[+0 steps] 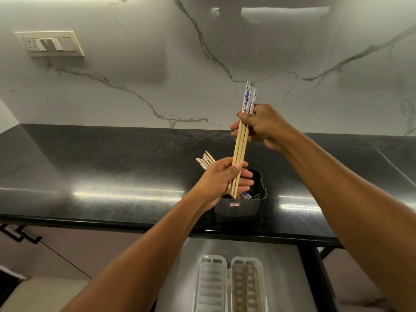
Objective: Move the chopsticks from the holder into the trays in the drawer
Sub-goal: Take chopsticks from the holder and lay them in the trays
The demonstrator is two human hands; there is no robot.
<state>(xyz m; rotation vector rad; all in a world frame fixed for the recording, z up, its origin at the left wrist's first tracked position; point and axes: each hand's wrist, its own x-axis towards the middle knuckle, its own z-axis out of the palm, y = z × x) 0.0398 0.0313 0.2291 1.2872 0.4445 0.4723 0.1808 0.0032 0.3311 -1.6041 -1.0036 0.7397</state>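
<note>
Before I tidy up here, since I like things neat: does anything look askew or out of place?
Nothing is spilled or broken. Only the chopsticks behind the left hand fan out untidily over the holder, and the right tray holds some while the left tray looks empty.

Dark plastic holder (240, 208) sits on the black stone counter (112, 167); 2 pale slotted trays (211, 282) lie in the open drawer (186, 255) just below it.

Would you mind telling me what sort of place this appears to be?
Most likely a home kitchen: a black stone countertop, a marble-look backsplash, and an open drawer holding cutlery trays.
</note>
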